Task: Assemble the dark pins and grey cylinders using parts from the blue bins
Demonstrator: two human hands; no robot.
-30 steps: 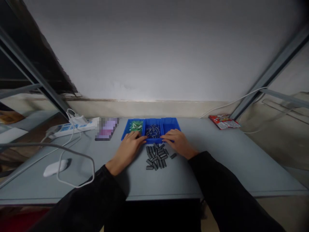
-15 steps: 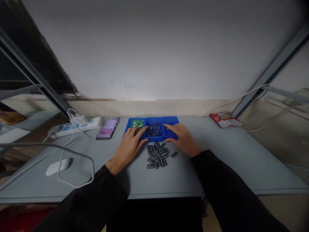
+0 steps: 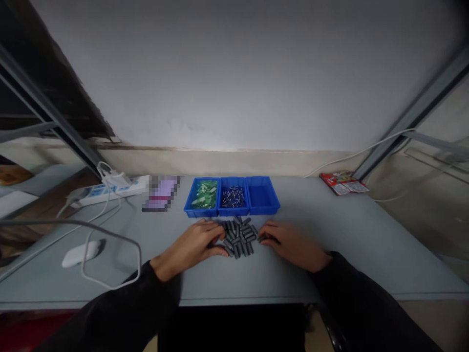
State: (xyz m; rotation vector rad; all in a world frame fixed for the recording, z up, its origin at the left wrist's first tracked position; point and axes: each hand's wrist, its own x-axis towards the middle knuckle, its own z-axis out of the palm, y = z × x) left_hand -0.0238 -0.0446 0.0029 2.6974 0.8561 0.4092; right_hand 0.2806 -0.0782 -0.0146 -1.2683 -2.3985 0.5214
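Note:
Several dark grey cylinders [image 3: 240,237] lie in a loose pile on the table. At the pile's left edge is my left hand [image 3: 201,242], fingers curled and apart, touching the outer cylinders with nothing visibly held. My right hand [image 3: 289,242] is on the pile's right side, thumb and fingertips closed on one dark cylinder [image 3: 261,238]. Behind the pile stand three joined blue bins: the left bin [image 3: 201,213] holds green and clear pieces, the middle bin [image 3: 233,211] holds small metal pins, and the right bin [image 3: 263,195] shows a bare bottom.
On the left are a power strip [image 3: 110,191] with white plugs, a pixelated phone [image 3: 161,194], a white mouse [image 3: 81,253] and a looping cable [image 3: 110,232]. A red packet [image 3: 342,183] lies at the back right. A wall [image 3: 242,98] rises behind the table.
Both hands have come back from the blue bins to the sides of the pile. My right hand has closed on the separate cylinder at the right. The bins are now uncovered.

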